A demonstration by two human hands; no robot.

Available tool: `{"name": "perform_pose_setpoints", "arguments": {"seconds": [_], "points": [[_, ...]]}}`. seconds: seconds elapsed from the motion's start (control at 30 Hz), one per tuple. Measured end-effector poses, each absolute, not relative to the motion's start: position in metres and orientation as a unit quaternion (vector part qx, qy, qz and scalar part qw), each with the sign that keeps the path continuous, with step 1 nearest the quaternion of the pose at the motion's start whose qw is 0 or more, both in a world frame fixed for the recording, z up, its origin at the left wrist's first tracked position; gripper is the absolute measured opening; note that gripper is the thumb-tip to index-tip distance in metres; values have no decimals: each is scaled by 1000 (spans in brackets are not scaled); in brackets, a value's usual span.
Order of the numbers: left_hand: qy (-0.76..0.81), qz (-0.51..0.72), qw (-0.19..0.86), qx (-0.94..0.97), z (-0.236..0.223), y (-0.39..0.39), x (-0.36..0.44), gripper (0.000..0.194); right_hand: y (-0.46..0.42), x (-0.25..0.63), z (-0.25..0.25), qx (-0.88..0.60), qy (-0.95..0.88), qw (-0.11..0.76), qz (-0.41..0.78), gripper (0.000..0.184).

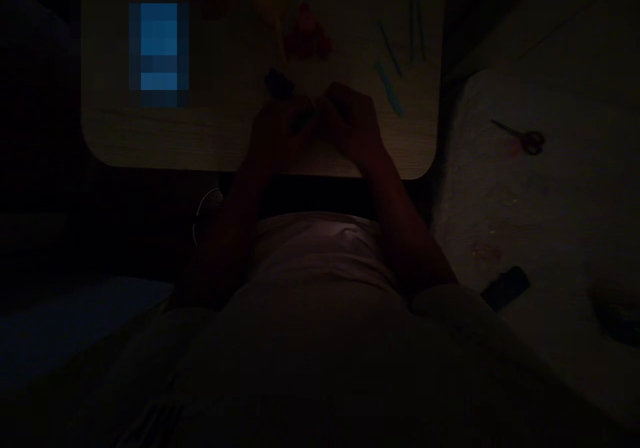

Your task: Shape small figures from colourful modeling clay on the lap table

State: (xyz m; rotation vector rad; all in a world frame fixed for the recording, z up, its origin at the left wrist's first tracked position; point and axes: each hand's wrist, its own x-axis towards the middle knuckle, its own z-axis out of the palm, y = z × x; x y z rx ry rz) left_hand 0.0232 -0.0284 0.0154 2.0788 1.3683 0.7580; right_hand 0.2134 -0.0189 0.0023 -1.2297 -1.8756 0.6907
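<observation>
The picture is very dark. My left hand [280, 128] and my right hand [354, 123] are close together over the front of the wooden table [175, 145], fingers curled inward and fingertips nearly meeting. Something small and dark [303, 121] shows at the fingers of my left hand; its kind is hidden. What the fingers of my right hand hold, if anything, does not show. A dark blue lump [279, 83] lies just beyond my left hand. Farther back are a red shape [307, 35] and a dim yellow-orange shape [270, 1] with a thin stick-like part.
To the right on the table lie a light blue knife-like tool [389, 89] and several thin blue sticks [390, 49]. A blurred-out blue-lit rectangle [159, 45] is at the left. On a pale surface at right are scissors [530, 141] and a dark block-shaped thing [506, 288].
</observation>
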Motion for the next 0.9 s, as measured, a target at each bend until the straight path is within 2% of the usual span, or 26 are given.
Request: {"name": "perform_pose_setpoints", "arguments": {"seconds": [0.37, 0.9], "points": [[505, 281, 261, 773, 16, -29, 23, 25, -21, 211, 6, -490, -734, 387, 267, 58], [505, 287, 255, 773, 12, -28, 22, 28, -21, 212, 7, -496, -736, 379, 262, 52]]}}
